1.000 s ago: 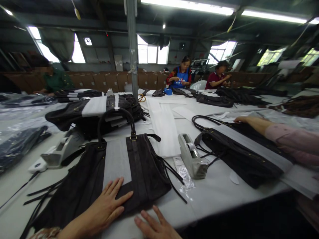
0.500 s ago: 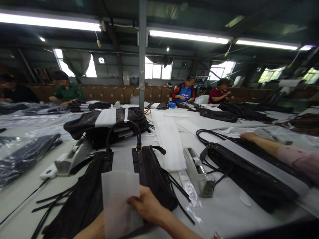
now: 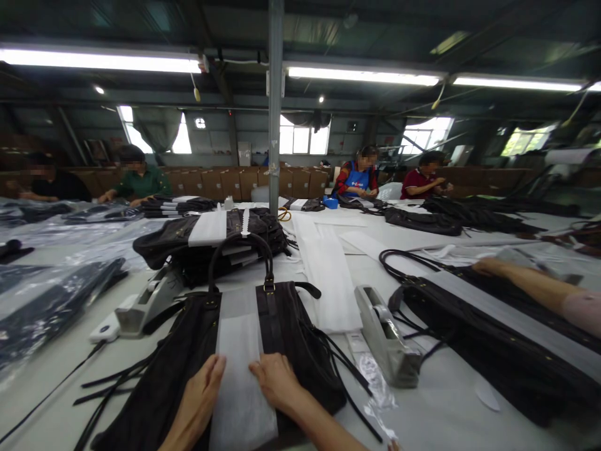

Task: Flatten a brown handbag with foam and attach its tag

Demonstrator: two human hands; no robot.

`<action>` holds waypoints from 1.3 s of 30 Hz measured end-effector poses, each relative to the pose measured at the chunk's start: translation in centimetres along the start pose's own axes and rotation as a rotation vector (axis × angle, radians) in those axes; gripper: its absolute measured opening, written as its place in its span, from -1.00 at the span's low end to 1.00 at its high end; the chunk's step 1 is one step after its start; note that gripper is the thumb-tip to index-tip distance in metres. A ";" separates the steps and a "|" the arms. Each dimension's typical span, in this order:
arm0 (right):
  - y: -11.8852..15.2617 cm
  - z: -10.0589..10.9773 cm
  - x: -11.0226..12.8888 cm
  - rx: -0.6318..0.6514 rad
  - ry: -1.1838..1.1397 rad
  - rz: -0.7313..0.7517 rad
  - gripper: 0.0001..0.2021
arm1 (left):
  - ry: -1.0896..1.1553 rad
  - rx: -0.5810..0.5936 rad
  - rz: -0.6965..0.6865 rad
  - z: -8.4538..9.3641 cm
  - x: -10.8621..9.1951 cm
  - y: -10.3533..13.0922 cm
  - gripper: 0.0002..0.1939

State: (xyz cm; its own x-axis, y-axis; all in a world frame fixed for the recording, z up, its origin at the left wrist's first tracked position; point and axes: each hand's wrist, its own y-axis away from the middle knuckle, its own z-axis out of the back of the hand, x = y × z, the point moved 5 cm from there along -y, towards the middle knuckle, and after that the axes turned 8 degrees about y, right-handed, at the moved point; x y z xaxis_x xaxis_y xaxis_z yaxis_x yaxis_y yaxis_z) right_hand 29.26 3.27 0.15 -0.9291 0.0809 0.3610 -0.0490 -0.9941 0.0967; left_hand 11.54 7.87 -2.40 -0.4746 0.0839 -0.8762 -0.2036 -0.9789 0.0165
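Note:
A black bag (image 3: 300, 326) lies flat before me, its handles toward the far side. Down its middle runs a white translucent sheet (image 3: 241, 332). My left hand (image 3: 201, 388) grips the sheet's left edge, fingers pressed together. At the right edge my right hand (image 3: 277, 379) pinches the same sheet. Beyond the handles rests a stack of black bags (image 3: 164, 235) with a white wrap around the top one. One tape dispenser (image 3: 389, 338) stands right of the bag, another (image 3: 148, 304) to the left.
A co-worker's arm (image 3: 530, 279) reaches over another black bag (image 3: 493, 338) on the right. White sheets (image 3: 326, 275) lie behind my bag, near a metal post (image 3: 275, 113). Plastic-wrapped items (image 3: 56, 307) are at left. Several people sit across the table.
The white sheet, raised and upright before, now lies down along the bag. My left hand has come out from behind it to its left edge. The view has shifted slightly.

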 end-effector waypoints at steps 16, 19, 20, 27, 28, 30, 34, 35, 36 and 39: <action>-1.6 -0.6 -0.1 -0.039 0.027 -0.138 -0.63 | -0.473 -0.009 -0.086 -2.0 0.2 -2.8 -0.75; -1.8 -0.4 -0.4 -0.064 -0.006 -0.196 -0.63 | -0.512 -0.019 -0.055 -2.1 -0.5 -3.0 -0.76; -1.7 -0.3 -0.4 -0.072 -0.018 -0.206 -0.64 | -0.517 -0.024 -0.048 -2.1 -0.6 -3.0 -0.76; -0.3 2.1 -0.5 -0.237 -0.037 -0.243 -0.69 | -0.548 -0.041 -0.001 -2.5 -1.0 -2.9 -0.76; -0.1 2.6 -0.1 -0.303 -0.023 -0.198 -0.73 | -0.547 -0.040 0.004 -2.5 -1.0 -2.9 -0.77; 0.1 3.0 1.0 -0.407 0.008 -0.031 -0.78 | -0.542 -0.037 0.014 -2.6 -1.0 -2.8 -0.76; -0.4 1.4 3.7 -0.437 0.113 0.280 -0.77 | -0.526 -0.028 0.031 -2.4 -1.0 -2.6 -0.75; -0.5 0.8 4.3 -0.435 0.144 0.347 -0.75 | -0.520 -0.023 0.031 -2.3 -1.0 -2.6 -0.76; -0.7 0.1 4.7 -0.425 0.168 0.411 -0.72 | -0.515 -0.018 0.028 -2.3 -1.0 -2.6 -0.78; -1.2 -1.7 4.7 -0.329 0.181 0.436 -0.63 | -0.510 -0.021 0.019 -2.3 -1.0 -2.6 -0.79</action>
State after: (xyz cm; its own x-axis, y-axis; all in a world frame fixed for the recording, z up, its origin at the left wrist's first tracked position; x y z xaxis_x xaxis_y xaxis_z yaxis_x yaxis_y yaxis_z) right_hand 24.37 4.71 0.15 -0.9354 -0.3266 0.1357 0.2681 -0.9050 -0.3302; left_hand 14.52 9.92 -2.69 -0.8366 0.1406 -0.5294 -0.1756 -0.9843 0.0160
